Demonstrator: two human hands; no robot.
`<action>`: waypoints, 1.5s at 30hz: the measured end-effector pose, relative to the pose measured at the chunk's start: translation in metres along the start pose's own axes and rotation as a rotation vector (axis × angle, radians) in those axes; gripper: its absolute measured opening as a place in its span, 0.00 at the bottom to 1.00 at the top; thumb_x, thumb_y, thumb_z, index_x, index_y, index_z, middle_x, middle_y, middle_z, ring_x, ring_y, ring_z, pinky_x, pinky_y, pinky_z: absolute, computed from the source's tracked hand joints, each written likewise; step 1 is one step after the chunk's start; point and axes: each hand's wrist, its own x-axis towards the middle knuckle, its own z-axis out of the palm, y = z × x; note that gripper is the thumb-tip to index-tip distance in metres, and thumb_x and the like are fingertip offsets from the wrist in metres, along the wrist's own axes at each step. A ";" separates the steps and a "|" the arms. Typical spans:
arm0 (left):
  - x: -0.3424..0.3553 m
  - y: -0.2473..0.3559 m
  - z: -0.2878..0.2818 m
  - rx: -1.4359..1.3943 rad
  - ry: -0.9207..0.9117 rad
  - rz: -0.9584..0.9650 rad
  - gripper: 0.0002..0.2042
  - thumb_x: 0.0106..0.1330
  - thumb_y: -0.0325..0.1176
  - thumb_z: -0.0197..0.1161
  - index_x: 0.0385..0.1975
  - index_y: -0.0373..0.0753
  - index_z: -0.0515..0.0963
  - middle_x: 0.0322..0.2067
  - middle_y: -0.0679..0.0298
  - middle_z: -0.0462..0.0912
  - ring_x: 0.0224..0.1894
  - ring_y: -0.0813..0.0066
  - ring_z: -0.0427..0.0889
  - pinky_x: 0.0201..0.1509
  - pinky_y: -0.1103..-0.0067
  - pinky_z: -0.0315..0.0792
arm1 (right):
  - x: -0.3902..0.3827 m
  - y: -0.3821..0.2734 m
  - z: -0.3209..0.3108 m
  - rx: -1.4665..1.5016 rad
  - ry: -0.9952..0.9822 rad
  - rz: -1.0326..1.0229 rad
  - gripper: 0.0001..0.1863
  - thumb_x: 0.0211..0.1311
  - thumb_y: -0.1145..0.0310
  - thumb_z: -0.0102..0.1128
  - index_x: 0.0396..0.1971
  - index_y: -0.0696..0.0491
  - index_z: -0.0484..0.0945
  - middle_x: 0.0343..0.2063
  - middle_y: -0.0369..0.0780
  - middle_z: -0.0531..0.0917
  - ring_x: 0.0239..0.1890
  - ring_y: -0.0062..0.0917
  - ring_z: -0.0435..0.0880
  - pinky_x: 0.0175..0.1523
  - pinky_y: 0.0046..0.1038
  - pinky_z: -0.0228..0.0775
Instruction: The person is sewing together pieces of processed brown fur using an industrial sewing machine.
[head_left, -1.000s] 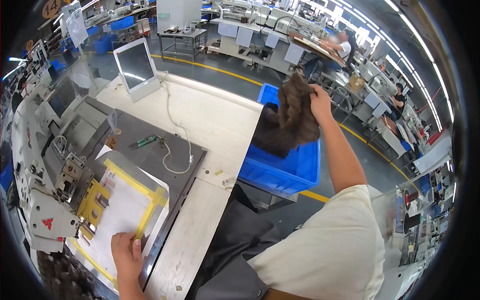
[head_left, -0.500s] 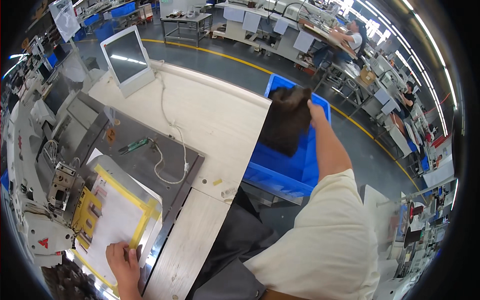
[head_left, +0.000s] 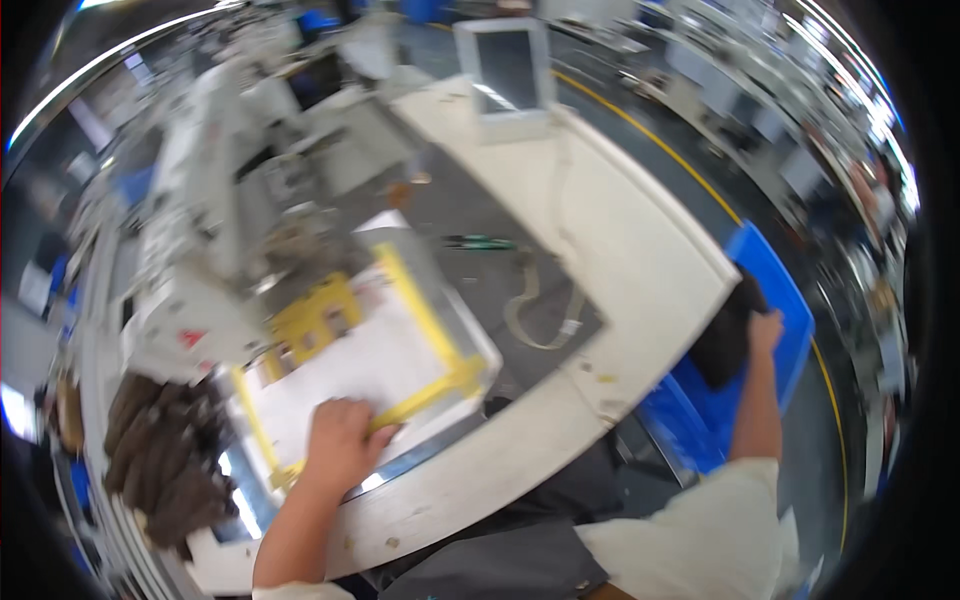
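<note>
At the right, my right hand (head_left: 767, 332) grips a dark brown piece of fabric (head_left: 722, 340) by its edge. The fabric hangs within a blue plastic bin (head_left: 795, 300) beside the table. My left hand (head_left: 345, 437) rests at the near edge of a flat sewing template (head_left: 430, 310), fingers curled and thumb along its yellow tape border. White sheet covers the template's middle, and yellow pieces with cut-outs (head_left: 315, 318) lie under the head of a sewing machine (head_left: 190, 270). Motion blur hides the needle area.
A heap of brown fabric pieces (head_left: 165, 460) lies left of the template. Green-handled snips (head_left: 480, 242) and a pale cord (head_left: 520, 310) lie on the grey machine bed. A white-framed screen (head_left: 508, 75) stands at the table's far side.
The view has swung left, so the machine and template appear further right. My right hand still holds the brown fabric, now lower in the bin. My left hand stays on the template.
</note>
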 end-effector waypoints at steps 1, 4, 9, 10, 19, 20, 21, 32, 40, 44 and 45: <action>0.006 0.000 0.002 -0.002 -0.031 0.011 0.16 0.60 0.42 0.73 0.35 0.39 0.76 0.32 0.55 0.79 0.36 0.49 0.77 0.45 0.58 0.69 | 0.001 -0.019 -0.016 0.095 0.065 -0.115 0.36 0.55 0.64 0.66 0.62 0.69 0.70 0.53 0.64 0.82 0.56 0.56 0.83 0.64 0.45 0.73; 0.008 -0.001 0.007 -0.047 -0.033 0.035 0.16 0.62 0.44 0.73 0.34 0.40 0.76 0.31 0.56 0.79 0.38 0.51 0.79 0.45 0.60 0.71 | -0.021 -0.098 -0.037 0.413 0.178 -0.395 0.25 0.69 0.71 0.63 0.64 0.61 0.73 0.56 0.47 0.82 0.46 0.34 0.84 0.58 0.33 0.74; -0.009 0.011 0.000 0.058 0.077 0.032 0.14 0.65 0.44 0.69 0.34 0.41 0.76 0.30 0.59 0.77 0.36 0.56 0.80 0.44 0.65 0.72 | -0.183 -0.294 -0.088 0.842 -0.364 -0.731 0.18 0.69 0.76 0.62 0.57 0.58 0.76 0.42 0.37 0.81 0.32 0.17 0.79 0.40 0.22 0.72; -0.018 0.015 -0.004 0.085 0.099 0.000 0.14 0.65 0.44 0.69 0.34 0.41 0.76 0.30 0.59 0.77 0.36 0.56 0.80 0.44 0.65 0.72 | -0.218 -0.324 -0.095 0.929 -0.523 -0.789 0.17 0.68 0.76 0.62 0.56 0.58 0.77 0.39 0.36 0.81 0.30 0.15 0.78 0.38 0.21 0.71; -0.151 0.040 -0.148 0.307 -0.021 -0.543 0.17 0.65 0.48 0.70 0.40 0.39 0.81 0.32 0.57 0.83 0.40 0.55 0.85 0.43 0.63 0.77 | -0.455 -0.412 -0.121 0.734 -0.982 -1.798 0.08 0.63 0.68 0.64 0.39 0.54 0.86 0.30 0.45 0.86 0.30 0.37 0.87 0.39 0.33 0.79; -0.170 0.035 -0.173 0.369 0.041 -0.597 0.17 0.64 0.47 0.70 0.40 0.39 0.82 0.33 0.56 0.84 0.40 0.54 0.85 0.44 0.62 0.78 | -0.463 -0.403 -0.115 0.712 -0.984 -1.909 0.08 0.64 0.66 0.64 0.38 0.53 0.86 0.30 0.44 0.86 0.31 0.38 0.86 0.39 0.36 0.79; -0.190 0.035 -0.195 0.445 0.047 -0.777 0.17 0.64 0.46 0.71 0.42 0.38 0.83 0.36 0.55 0.85 0.42 0.51 0.85 0.46 0.60 0.77 | -0.470 -0.399 -0.112 0.697 -0.993 -2.028 0.09 0.64 0.65 0.64 0.38 0.53 0.86 0.29 0.43 0.86 0.31 0.39 0.86 0.40 0.38 0.79; -0.503 0.008 -0.262 0.381 0.073 -1.719 0.26 0.72 0.54 0.60 0.53 0.35 0.84 0.48 0.43 0.86 0.54 0.43 0.84 0.61 0.60 0.76 | -0.457 -0.395 -0.115 0.691 -1.088 -1.835 0.03 0.61 0.71 0.67 0.32 0.54 0.86 0.30 0.45 0.85 0.28 0.39 0.85 0.36 0.38 0.76; -0.601 0.023 -0.237 0.139 0.359 -1.877 0.36 0.75 0.65 0.48 0.56 0.33 0.82 0.52 0.41 0.85 0.60 0.44 0.81 0.67 0.62 0.71 | -0.471 -0.400 -0.113 0.678 -1.197 -1.810 0.05 0.61 0.73 0.65 0.33 0.59 0.84 0.29 0.46 0.83 0.29 0.41 0.82 0.37 0.37 0.74; -0.647 -0.002 -0.219 0.225 0.177 -1.997 0.36 0.75 0.63 0.48 0.58 0.32 0.81 0.54 0.41 0.84 0.60 0.45 0.81 0.67 0.63 0.70 | -0.463 -0.398 -0.117 0.622 -1.179 -1.799 0.05 0.61 0.73 0.65 0.33 0.59 0.84 0.29 0.47 0.83 0.31 0.41 0.84 0.39 0.36 0.75; -0.656 -0.016 -0.211 0.249 0.115 -1.990 0.36 0.74 0.62 0.49 0.58 0.31 0.81 0.54 0.41 0.84 0.60 0.46 0.82 0.67 0.63 0.71 | -0.458 -0.397 -0.121 0.603 -1.140 -1.782 0.05 0.61 0.73 0.65 0.33 0.59 0.84 0.29 0.47 0.83 0.31 0.41 0.84 0.39 0.36 0.75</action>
